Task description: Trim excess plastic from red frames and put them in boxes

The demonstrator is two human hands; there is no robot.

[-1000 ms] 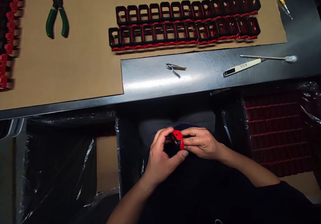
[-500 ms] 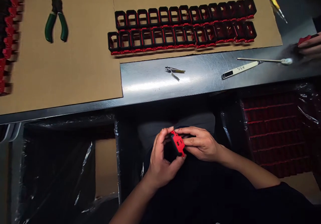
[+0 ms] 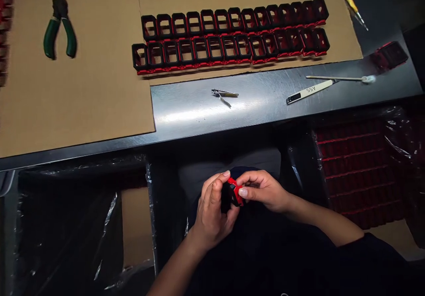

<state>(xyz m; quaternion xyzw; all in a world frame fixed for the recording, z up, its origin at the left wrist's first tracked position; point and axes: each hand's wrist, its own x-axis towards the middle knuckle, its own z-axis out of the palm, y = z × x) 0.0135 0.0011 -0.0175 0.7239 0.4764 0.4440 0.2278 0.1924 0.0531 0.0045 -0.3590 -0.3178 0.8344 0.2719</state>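
Observation:
Over my lap, a small red and black plastic frame (image 3: pixel 236 194) is held between both hands. My left hand (image 3: pixel 212 212) grips it from the left, fingers along its top end and thumb at its lower end. On the other side, my right hand (image 3: pixel 264 190) pinches the red face with thumb and fingertips. Fingers cover part of the piece. On the table beyond stand two rows of similar red and black frames (image 3: pixel 201 50). Nail clippers (image 3: pixel 224 96) lie on the bare metal nearer to me.
Green-handled pliers (image 3: pixel 59 28) rest on cardboard (image 3: pixel 99 97). To the right lie a cotton swab (image 3: pixel 335 78), a white tool marked A55 (image 3: pixel 310 91), a yellow-handled tool (image 3: pixel 352 4) and another frame (image 3: pixel 392 56). Plastic-lined boxes flank my lap; the right box (image 3: pixel 358 172) holds rows of red parts.
The frame has been turned in my hands, and my right thumb now presses its red face. The other hand at the far right has left, leaving a frame on the table. The view shifted slightly.

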